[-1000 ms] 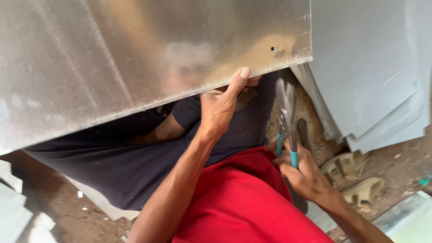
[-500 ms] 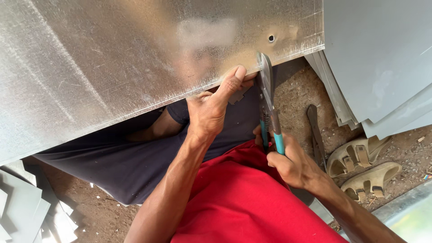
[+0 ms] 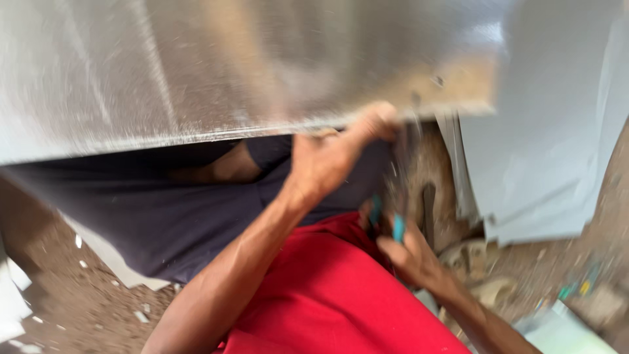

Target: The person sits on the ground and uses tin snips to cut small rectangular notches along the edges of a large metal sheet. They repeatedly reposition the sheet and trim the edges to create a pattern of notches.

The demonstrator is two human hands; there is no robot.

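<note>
A large shiny metal sheet (image 3: 216, 65) fills the upper part of the blurred head view. My left hand (image 3: 331, 154) grips its near edge, thumb up on the sheet. Just right of it, my right hand (image 3: 406, 252) holds metal snips with teal handles (image 3: 393, 226); their blades point up at the sheet's edge, close to my left thumb. A small hole (image 3: 438, 80) shows near the sheet's right corner. My dark trousers and red shirt lie below the sheet.
A stack of grey metal sheets (image 3: 550, 131) leans at the right. Sandals (image 3: 488, 282) lie on the dirt ground beside my right hand. Pale sheet offcuts (image 3: 16, 288) are scattered at the lower left, and another sheet piece (image 3: 567, 331) sits at the lower right.
My right hand brought the snips from beside my leg up to the sheet's edge near my left thumb. The view shifted right and is now blurred.
</note>
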